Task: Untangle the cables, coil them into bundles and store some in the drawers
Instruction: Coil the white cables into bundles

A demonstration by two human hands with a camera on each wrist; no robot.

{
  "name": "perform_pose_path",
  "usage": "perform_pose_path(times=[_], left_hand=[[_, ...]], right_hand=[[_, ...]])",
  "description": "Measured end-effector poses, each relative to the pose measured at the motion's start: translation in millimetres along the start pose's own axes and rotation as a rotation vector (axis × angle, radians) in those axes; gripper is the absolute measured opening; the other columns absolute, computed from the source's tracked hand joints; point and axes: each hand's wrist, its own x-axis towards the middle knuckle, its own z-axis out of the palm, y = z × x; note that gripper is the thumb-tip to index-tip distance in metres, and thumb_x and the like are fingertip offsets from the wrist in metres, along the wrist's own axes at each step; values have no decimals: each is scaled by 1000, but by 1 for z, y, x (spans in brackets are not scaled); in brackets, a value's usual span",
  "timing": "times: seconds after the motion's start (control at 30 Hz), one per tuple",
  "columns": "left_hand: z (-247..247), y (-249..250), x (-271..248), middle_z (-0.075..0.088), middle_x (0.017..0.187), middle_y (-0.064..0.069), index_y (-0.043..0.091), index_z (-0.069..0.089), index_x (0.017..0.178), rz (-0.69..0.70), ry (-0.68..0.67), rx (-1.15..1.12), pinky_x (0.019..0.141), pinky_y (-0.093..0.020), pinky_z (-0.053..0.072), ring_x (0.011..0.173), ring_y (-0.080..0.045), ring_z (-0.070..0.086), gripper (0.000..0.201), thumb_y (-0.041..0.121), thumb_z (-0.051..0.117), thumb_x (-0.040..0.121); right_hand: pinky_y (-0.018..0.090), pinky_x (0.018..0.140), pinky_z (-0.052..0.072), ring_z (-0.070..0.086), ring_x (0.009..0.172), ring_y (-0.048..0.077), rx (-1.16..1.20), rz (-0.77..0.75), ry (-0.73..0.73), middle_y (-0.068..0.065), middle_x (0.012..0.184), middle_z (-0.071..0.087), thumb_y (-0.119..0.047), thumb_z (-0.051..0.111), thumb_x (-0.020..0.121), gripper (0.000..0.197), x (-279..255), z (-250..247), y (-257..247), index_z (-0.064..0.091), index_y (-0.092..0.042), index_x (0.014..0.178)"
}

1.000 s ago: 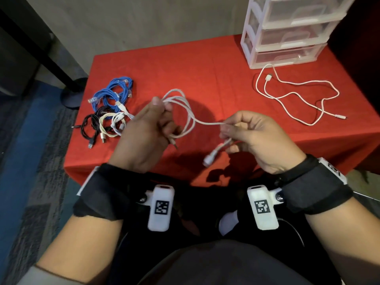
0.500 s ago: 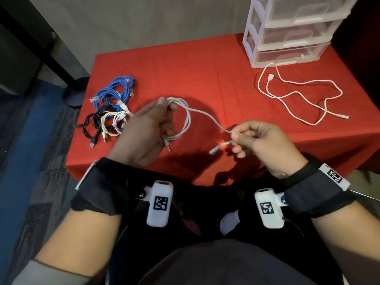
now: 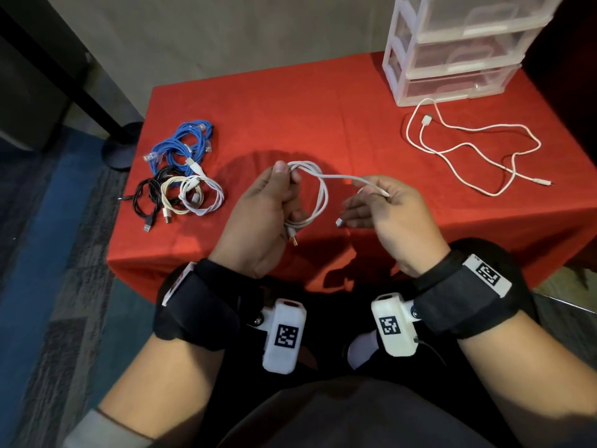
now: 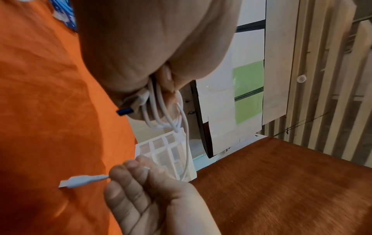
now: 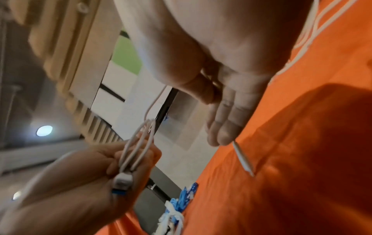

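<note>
Both hands are working one white cable above the near edge of the red surface. Left hand is closing its grip around several loops of that cable, thumb pressing the top of the coil against the curled fingers, while a metal plug is hanging out below the palm; the left wrist view is showing the loops bunched in the fist with a blue-tipped connector poking out. Right hand is pinching the free run of the cable between thumb and fingertips, its grip clamping on the cord just behind the small white plug, which is sticking out past the fingers toward the left hand. Between the two hands the cable is arching in a short span. Off to the left on the surface, a blue cable bundle is lying coiled, and just in front of it a black cable, a cream cable and a white coiled cable are sitting side by side, touching one another. At the far right corner a clear drawer unit is standing with its drawers closed, and a loose white cable is sprawling uncoiled in front of it, well apart from the hands.
</note>
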Motion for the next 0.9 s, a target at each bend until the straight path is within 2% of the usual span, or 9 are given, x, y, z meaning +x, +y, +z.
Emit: perform_pose_path(times=[0.13, 0.23, 0.33, 0.43, 0.5, 0.63, 0.73, 0.8, 0.9], left_hand=[[-1, 0, 0, 25, 68, 3, 14, 55, 87, -16, -24, -5, 52, -19, 29, 50, -5, 25, 35, 29, 36, 111], [-1, 0, 0, 26, 68, 3, 14, 55, 87, -38, -30, 32, 53, -19, 31, 50, -5, 27, 34, 30, 36, 111], [-1, -1, 1, 37, 68, 5, 16, 56, 88, -130, -27, 123, 57, -21, 34, 48, -3, 35, 33, 31, 37, 111], [0, -4, 0, 46, 76, 5, 16, 57, 89, -195, -36, 53, 57, -19, 39, 46, -1, 39, 32, 32, 38, 110], [3, -6, 0, 50, 77, 4, 15, 58, 90, -209, -41, -27, 53, -17, 43, 45, -1, 40, 32, 32, 39, 110], [9, -7, 0, 53, 73, 4, 15, 58, 88, -214, -11, -142, 51, -20, 48, 47, -4, 48, 34, 34, 39, 109], [9, -13, 0, 60, 78, 3, 19, 57, 88, -185, 29, -194, 63, -30, 47, 61, -11, 56, 35, 39, 38, 109], [9, -18, 0, 63, 75, 3, 20, 56, 88, -123, 75, -181, 66, -30, 45, 64, -12, 58, 35, 40, 37, 109], [11, -21, 0, 62, 67, 3, 20, 55, 89, -44, 159, -135, 59, -24, 45, 58, -10, 55, 35, 42, 37, 109]], right_hand=[[37, 68, 49, 69, 75, 29, -774, -410, 57, 5, 79, 72, -15, 51, 97, 21, 8, -20, 12, 71, -19, 95], [38, 64, 47, 69, 74, 37, -988, -492, 107, 10, 74, 72, -20, 50, 93, 22, 14, -30, 11, 72, -16, 91], [43, 70, 60, 74, 71, 29, -614, -273, 124, 5, 73, 74, -18, 49, 95, 23, 16, -26, 10, 71, -18, 88], [31, 54, 58, 69, 58, 21, 40, 35, 126, 13, 74, 69, 0, 44, 102, 28, 9, -5, -2, 65, -8, 86], [26, 49, 54, 66, 56, 18, 220, 145, 80, 12, 71, 66, -3, 43, 105, 26, 2, 7, -9, 64, -4, 90], [24, 53, 54, 64, 58, 13, 390, 342, -60, 5, 71, 67, -11, 46, 106, 24, -8, 20, -15, 65, -6, 92], [30, 67, 50, 60, 71, 12, 309, 482, -131, 0, 84, 66, -22, 58, 99, 13, -18, 31, -17, 69, -17, 103], [33, 74, 44, 60, 75, 11, 244, 532, -128, -5, 87, 69, -26, 64, 94, 9, -26, 37, -18, 71, -25, 97], [31, 68, 41, 63, 75, 10, 260, 520, -177, -5, 93, 72, -31, 62, 94, 11, -38, 46, -18, 72, -27, 92]])
